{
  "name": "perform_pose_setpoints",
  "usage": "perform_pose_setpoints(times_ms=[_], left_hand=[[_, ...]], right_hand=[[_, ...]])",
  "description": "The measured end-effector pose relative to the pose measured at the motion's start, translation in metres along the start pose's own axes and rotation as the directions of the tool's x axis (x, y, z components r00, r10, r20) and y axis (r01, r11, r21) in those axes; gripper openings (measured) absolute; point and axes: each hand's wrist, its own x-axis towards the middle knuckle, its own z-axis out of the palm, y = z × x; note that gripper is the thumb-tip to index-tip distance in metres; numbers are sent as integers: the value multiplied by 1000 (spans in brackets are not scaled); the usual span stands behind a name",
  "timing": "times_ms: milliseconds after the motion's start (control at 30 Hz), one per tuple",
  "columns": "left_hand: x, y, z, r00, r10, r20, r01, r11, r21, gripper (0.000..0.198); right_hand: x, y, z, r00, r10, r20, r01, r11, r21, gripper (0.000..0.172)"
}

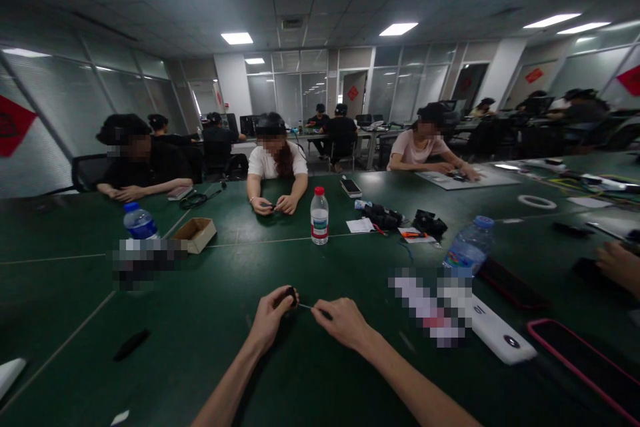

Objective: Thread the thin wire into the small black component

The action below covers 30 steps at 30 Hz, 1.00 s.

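Note:
My left hand (pixel 270 315) is closed around a small black part (pixel 291 293), holding it just above the green table (pixel 200 320). Between the fingers and thumb of my right hand (pixel 346 324) is a screwdriver (pixel 305 307) with a thin metal shaft and a dark handle. The shaft points left, and its tip reaches the black part or lies right beside it; the exact contact is too small to tell. Fingers cover most of the part and the handle. A flat black piece (pixel 131 345) lies on the table to the left of my hands.
Beyond my hands stands a red-capped bottle (pixel 319 217). An open cardboard box (pixel 196 235) and a blue-capped bottle (pixel 141 221) are at left. On the right are another bottle (pixel 467 247), a white power bank-like device (pixel 493 327) and a red-edged phone (pixel 590 360). Several people sit around.

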Motion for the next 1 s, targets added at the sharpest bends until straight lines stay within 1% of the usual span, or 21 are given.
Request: perform_pose_setpoints(times_ms=[233,433,567,633,667,700,733,800,833,900,967,1000], left_hand=[[-1,4,1,1000,19,-8,-19,998,60,36],[-1,3,1,999,15,-41,-12,998,59,43],[0,2,3,997,32,-64,-30,999,38,42],[0,2,4,997,36,-70,-34,999,29,42],[0,3,5,998,32,-56,-30,999,37,41],[-1,3,6,999,25,-24,-24,998,54,40],[-2,4,6,1000,18,15,-19,997,74,39],[-3,4,7,997,6,74,-13,996,93,36],[-4,4,6,997,6,78,-13,997,82,35],[-4,3,6,999,14,52,-16,999,33,34],[-3,2,5,999,12,32,-11,1000,-17,36],[-2,2,5,1000,8,22,-7,999,-40,38]], right_hand=[[0,3,4,997,-74,5,74,997,-38,33],[-1,2,8,998,-55,-22,54,997,-52,35],[-4,-1,11,999,-1,-51,2,1000,20,37],[-2,0,11,997,21,-75,-14,995,99,37],[0,2,11,993,57,-108,-39,986,165,39],[3,5,10,980,122,-155,-81,965,250,43],[6,9,8,957,205,-206,-126,932,341,47],[13,16,5,881,382,-279,-208,842,497,52],[15,19,3,867,405,-290,-211,826,522,50],[18,23,2,904,337,-263,-168,846,507,46],[17,23,2,947,246,-205,-128,878,461,43],[16,22,2,960,213,-179,-117,892,436,43]])
